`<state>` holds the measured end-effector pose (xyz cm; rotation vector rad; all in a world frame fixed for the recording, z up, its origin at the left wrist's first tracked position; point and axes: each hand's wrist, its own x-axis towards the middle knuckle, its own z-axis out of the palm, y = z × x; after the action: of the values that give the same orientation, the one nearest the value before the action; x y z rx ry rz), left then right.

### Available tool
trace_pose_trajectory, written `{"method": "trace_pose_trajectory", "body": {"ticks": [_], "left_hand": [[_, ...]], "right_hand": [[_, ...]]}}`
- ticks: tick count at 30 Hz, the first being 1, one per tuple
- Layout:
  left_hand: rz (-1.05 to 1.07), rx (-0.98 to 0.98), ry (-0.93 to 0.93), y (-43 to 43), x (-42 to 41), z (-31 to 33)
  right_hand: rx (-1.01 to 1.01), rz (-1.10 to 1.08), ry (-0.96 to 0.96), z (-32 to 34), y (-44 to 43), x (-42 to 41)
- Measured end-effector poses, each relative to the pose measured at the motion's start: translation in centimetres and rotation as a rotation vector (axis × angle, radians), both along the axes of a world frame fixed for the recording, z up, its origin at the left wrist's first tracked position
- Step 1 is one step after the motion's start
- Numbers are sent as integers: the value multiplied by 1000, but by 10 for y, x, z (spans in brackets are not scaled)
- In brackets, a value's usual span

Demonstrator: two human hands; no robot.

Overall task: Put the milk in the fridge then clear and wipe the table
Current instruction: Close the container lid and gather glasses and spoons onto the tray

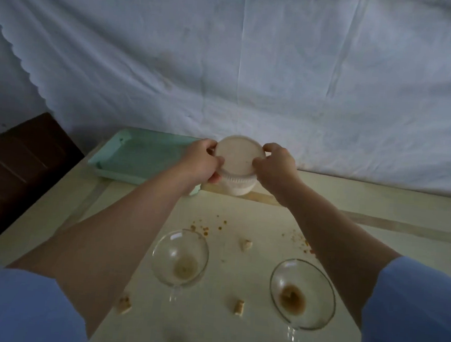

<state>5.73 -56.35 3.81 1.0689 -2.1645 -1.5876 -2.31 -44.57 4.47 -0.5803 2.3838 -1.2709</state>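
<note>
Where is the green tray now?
In the head view, the green tray lies at the far left corner of the table, just left of the white container.

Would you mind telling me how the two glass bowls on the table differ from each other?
The left glass bowl holds a pale, thin smear of residue, while the right glass bowl holds a darker brown patch with a small lump in it. The left glass bowl stands farther from the camera, the right glass bowl nearer. Both are clear, footed, upright and dirty.
</note>
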Motion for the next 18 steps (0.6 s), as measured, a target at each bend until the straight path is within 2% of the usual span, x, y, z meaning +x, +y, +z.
{"method": "trace_pose_trajectory", "body": {"ticks": [10,18], "left_hand": [[38,87,-21,-64,-60,-69],[54,-15,0,-77,-76,-98]], "right_hand": [[-79,-105,-361,-58,-66,-55],[-88,-74,-374,-87,-87,-72]]}}
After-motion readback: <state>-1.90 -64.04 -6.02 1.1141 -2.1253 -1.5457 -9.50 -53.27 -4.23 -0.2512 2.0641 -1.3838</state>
